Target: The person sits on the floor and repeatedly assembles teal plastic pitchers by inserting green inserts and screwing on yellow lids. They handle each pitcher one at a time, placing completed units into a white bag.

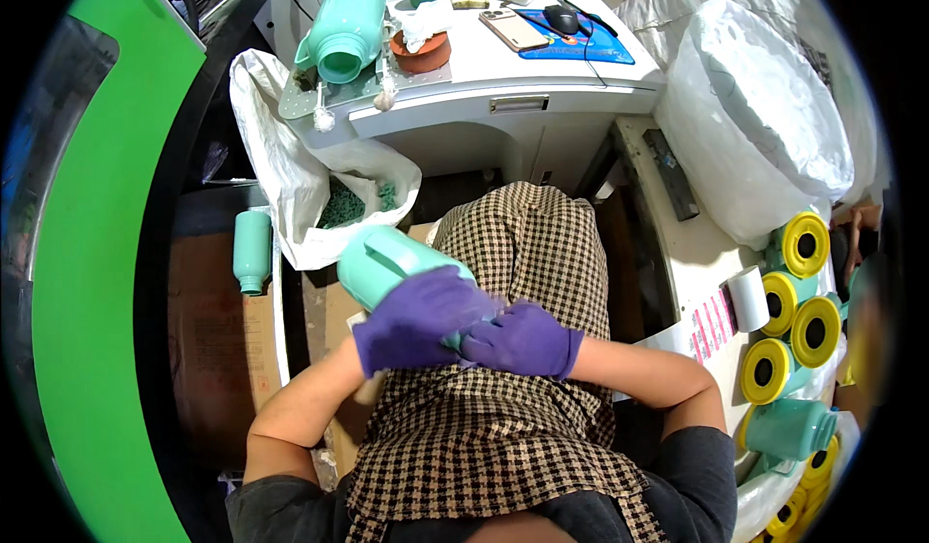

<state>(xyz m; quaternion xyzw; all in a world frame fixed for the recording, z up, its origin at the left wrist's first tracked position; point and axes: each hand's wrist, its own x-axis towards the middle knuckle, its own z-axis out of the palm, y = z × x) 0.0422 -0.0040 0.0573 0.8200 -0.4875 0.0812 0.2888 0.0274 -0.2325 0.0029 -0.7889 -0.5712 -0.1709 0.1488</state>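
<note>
A mint-green plastic jug [375, 264] with a moulded side handle lies tilted over my lap, its base toward the upper left. My left hand [424, 318], in a purple glove, is wrapped round the end of the jug nearer me. Close against it, my right hand [523, 340], also gloved in purple, is closed at the jug's narrow end. Whatever its fingers hold is hidden, and the jug's mouth is mostly covered by both gloves. A brown-and-black checked apron [523, 243] lies beneath.
Ahead stands a white desk [464, 103] bearing another mint jug [346, 30], an orange-brown spool [422, 51], a phone [513, 30] and a mouse [561, 18]. A white sack [281, 175] holds green scraps. Yellow-ended jugs [816, 332] and a label roll [747, 298] sit right; a green bottle [253, 251] left.
</note>
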